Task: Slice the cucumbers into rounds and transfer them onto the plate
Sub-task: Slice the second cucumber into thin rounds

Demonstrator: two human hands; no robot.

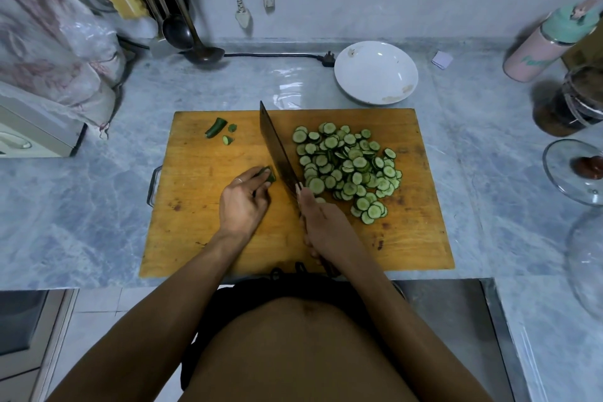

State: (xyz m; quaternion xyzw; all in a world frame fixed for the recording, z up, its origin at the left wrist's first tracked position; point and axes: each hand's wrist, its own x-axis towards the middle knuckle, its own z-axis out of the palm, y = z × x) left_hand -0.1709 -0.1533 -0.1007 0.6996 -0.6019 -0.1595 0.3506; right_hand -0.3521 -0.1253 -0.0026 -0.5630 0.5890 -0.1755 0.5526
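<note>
Wooden cutting board (195, 232) carries everything: at its centre the left hand (243, 202) pinches a cucumber stub (269, 174), the right hand (323, 225) grips a cleaver (277, 147) just beside it, cucumber rounds (347, 170) heaped right. Beyond its far edge sits a white plate (375, 72).

A home kitchen: marble counter (98, 192), hanging ladles (182, 26), cutting board (202, 206), white plate (375, 72).

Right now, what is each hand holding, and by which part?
The left hand pinches the last cucumber stub at its end with the fingertips. The right hand grips the cleaver by its handle, forefinger at the blade's base.
</note>
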